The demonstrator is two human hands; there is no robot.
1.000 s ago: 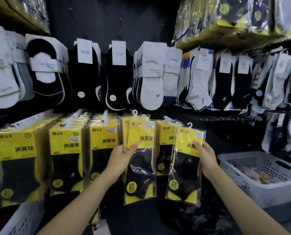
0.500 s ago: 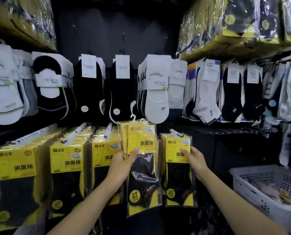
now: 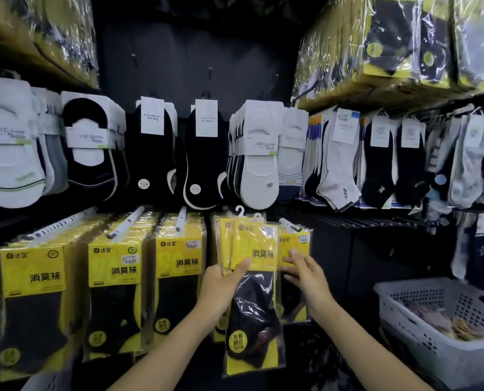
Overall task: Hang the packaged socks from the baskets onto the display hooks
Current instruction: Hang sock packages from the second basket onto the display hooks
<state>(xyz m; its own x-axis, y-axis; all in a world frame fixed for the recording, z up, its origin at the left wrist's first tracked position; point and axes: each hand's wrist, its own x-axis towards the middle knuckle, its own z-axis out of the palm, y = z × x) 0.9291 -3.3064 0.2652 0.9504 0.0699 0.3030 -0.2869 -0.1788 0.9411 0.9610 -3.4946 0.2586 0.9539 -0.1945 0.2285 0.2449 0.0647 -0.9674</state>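
Left hand (image 3: 221, 289): thumb clamps yellow sock packs (image 3: 256, 244), centre frame.
Right hand (image 3: 309, 275): fingers spread, empty, by hung pack (image 3: 295, 241).

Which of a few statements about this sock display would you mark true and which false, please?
1. The left-hand grip holds several yellow-and-black plastic sock packets. True.
2. The right-hand grip holds a packet as well. False: its fingers are straight and hold nothing, in front of the hung yellow packets on the rightmost hook.
3. The white perforated plastic basket on the right is empty. False: some brownish items lie in it.
4. White card-banded socks and black card-tagged socks hang in the row above the yellow packets. True.
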